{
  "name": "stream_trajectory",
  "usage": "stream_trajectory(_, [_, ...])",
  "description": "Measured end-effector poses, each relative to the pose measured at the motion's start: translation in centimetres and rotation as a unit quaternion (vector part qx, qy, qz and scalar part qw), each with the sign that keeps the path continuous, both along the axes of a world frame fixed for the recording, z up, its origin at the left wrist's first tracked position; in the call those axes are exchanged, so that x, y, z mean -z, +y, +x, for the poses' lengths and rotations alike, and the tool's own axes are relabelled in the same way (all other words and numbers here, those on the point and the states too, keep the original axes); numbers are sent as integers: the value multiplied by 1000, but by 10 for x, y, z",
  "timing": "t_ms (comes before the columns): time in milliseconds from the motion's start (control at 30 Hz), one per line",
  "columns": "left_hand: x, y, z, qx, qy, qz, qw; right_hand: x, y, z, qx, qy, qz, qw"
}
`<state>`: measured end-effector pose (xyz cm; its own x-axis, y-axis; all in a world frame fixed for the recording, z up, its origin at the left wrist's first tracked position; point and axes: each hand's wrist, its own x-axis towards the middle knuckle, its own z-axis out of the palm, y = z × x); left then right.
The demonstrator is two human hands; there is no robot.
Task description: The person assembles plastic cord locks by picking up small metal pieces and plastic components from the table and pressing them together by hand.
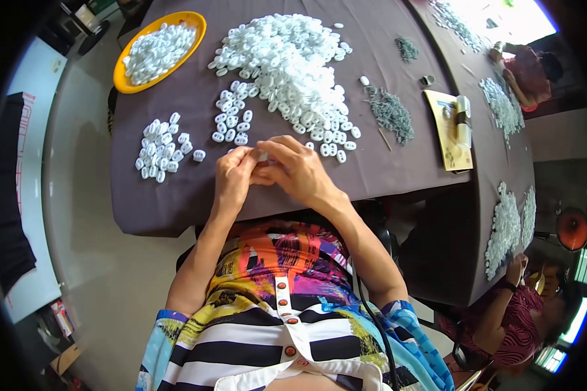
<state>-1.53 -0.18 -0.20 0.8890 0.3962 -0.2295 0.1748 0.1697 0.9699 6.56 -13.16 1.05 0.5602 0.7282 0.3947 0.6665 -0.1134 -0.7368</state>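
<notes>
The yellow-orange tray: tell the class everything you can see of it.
The yellow-orange tray is shallow and looks oval in this fisheye view, with a smooth, raised rim; it looks like plastic. It lies open side up near the far left edge of the cloth-covered table. A heap of small white pieces fills most of it, hiding nearly all of its floor. No hand touches it.

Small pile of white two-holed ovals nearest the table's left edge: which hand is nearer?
Left. The left hand is right of the small pile of white two-holed ovals, apart from it; the right hand is farther right, beyond the left.
</notes>
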Motion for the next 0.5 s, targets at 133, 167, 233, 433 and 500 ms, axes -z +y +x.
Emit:
stream_trajectory(133, [-5,12,-13,-14,54,-34,998,-6,-47,52,185,45,28,981])
stream_trajectory(167, [-6,17,-16,-1,64,3,998,-6,-62,73,248,-20,13,968])
stream_trajectory(233, [-10,24,-22,-13,82,49,995,-8,-81,100,307,-107,-43,945])
stream_trajectory(433, [-17,52,-34,-55,117,116,985,6,-85,139,312,-181,-135,923])
stream_trajectory(500, [-20,59,-41,-75,130,139,979,11,-77,145,312,-206,-161,914])
